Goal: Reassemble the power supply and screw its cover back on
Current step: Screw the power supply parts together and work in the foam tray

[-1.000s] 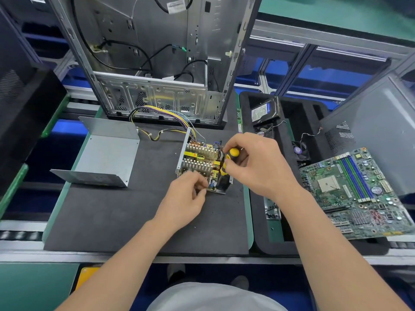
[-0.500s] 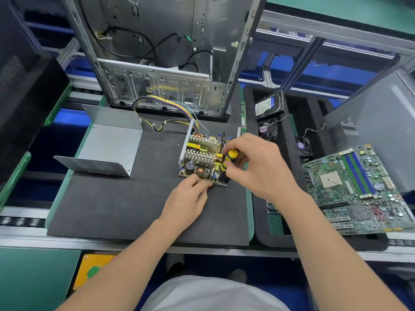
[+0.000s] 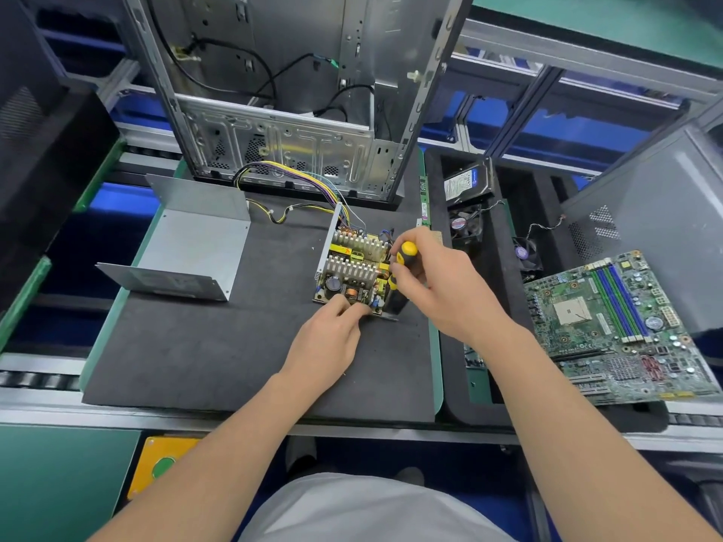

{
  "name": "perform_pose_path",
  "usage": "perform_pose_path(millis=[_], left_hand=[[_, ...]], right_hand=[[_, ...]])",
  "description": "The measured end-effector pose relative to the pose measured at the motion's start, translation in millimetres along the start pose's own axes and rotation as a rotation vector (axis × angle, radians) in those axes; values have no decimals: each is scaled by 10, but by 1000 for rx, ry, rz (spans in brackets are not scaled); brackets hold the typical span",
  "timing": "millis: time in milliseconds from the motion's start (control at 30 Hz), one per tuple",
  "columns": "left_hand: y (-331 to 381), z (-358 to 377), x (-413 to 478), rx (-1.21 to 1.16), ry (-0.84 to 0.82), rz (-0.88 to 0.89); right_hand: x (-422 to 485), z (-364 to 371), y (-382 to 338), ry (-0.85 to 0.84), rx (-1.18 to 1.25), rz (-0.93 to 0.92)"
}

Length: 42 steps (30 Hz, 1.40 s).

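Note:
The open power supply (image 3: 352,264) lies on the dark mat (image 3: 203,354), its circuit board and silver heat sinks exposed and its coloured wires (image 3: 289,176) running back towards the case. My right hand (image 3: 438,283) grips a yellow and black screwdriver (image 3: 403,257), held upright over the supply's right edge. My left hand (image 3: 332,338) rests at the supply's near edge, with its fingers curled against the board's front corner. The bent grey metal cover (image 3: 191,248) sits apart at the mat's left side.
An empty computer case (image 3: 289,95) stands upright behind the mat. A black tray (image 3: 504,244) on the right holds a hard drive (image 3: 465,183) and fans (image 3: 463,224). A green motherboard (image 3: 626,326) lies at the far right. A RAM stick (image 3: 423,201) lies along the mat's right edge.
The view has shifted slightly. My left hand has slid a little along the supply's near edge, while my right hand keeps the screwdriver at the same spot.

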<state>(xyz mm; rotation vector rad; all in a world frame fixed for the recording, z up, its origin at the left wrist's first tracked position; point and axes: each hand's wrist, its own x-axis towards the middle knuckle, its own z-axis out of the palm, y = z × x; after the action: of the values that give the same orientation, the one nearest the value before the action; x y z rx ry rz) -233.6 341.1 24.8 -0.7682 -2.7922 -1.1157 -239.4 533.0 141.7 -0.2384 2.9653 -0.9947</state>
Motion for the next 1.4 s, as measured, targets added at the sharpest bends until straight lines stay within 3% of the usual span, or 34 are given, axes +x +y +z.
perform_pose_path(millis=[867, 1167, 1400], left_hand=[[-33, 13, 19, 40, -64, -16], [-59, 62, 41, 65, -72, -15], [-71, 75, 7, -108, 53, -44]], right_hand=[[-53, 57, 35, -81, 2, -32], [13, 67, -94, -172, -123, -89], [101, 42, -89, -11, -200, -34]])
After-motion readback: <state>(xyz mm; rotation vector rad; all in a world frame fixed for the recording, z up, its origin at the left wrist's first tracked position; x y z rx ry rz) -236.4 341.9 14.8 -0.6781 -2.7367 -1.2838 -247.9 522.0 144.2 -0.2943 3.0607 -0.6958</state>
